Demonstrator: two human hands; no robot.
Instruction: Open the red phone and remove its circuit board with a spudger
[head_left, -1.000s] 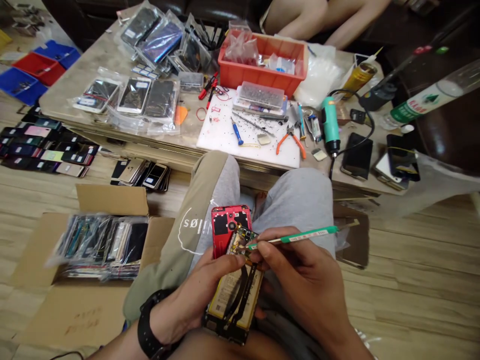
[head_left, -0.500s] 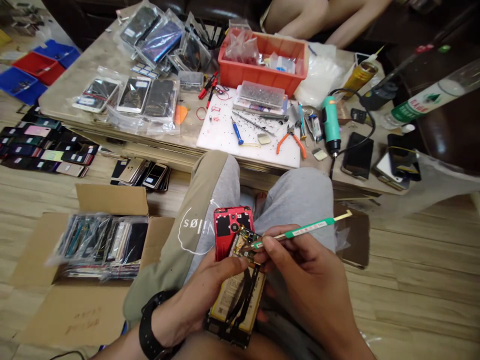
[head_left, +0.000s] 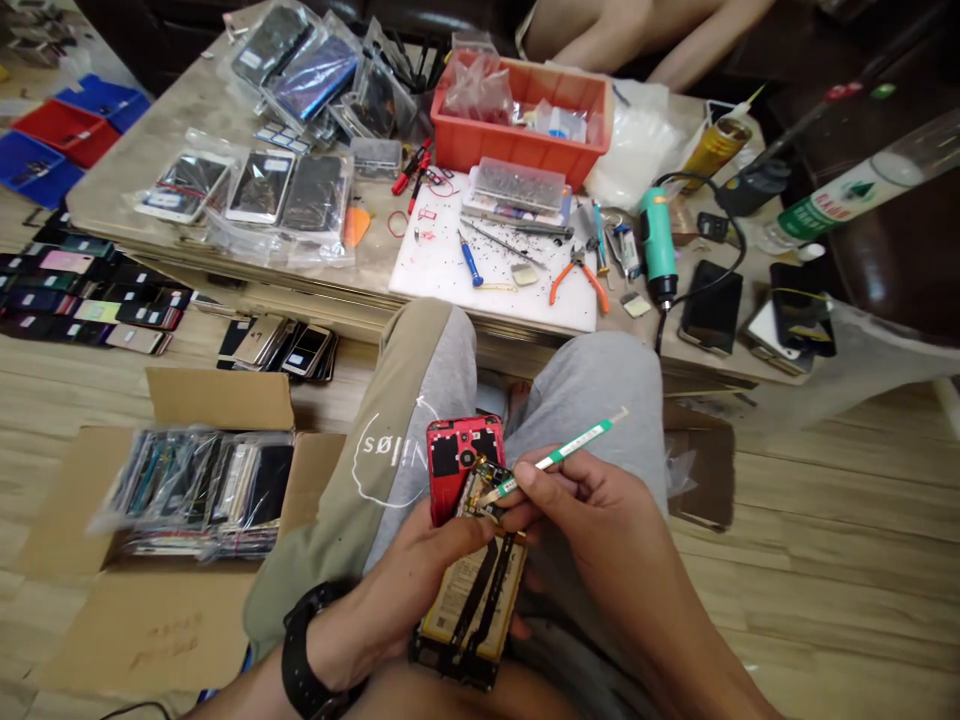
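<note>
An opened smartphone (head_left: 480, 590), its battery, black flex cables and circuit board exposed, rests over my lap. My left hand (head_left: 427, 560) grips it from the left, the thumb lying across the board's lower edge. Behind the phone's top a red back cover (head_left: 448, 485) sticks out, held along with it. Between thumb and fingers my right hand (head_left: 577, 500) pinches a green-handled pry tool (head_left: 576, 443). The lower tip of the tool reaches the board near my left thumb; its other end points up and right. Some fingers of both hands are hidden behind the phone.
Ahead is a table with a white foam mat (head_left: 427, 275), a blue screwdriver (head_left: 470, 262), orange-handled cutters (head_left: 579, 280), a red bin (head_left: 517, 120), a green heat tool (head_left: 658, 245) and bagged phones (head_left: 319, 205). A cardboard box (head_left: 217, 390) stands left. Another person's legs (head_left: 600, 30) are across the table.
The pry tool has swung: its far end is lower and nearer, and its working tip sits slightly further left on the board. My left hand keeps its hold on the phone.
</note>
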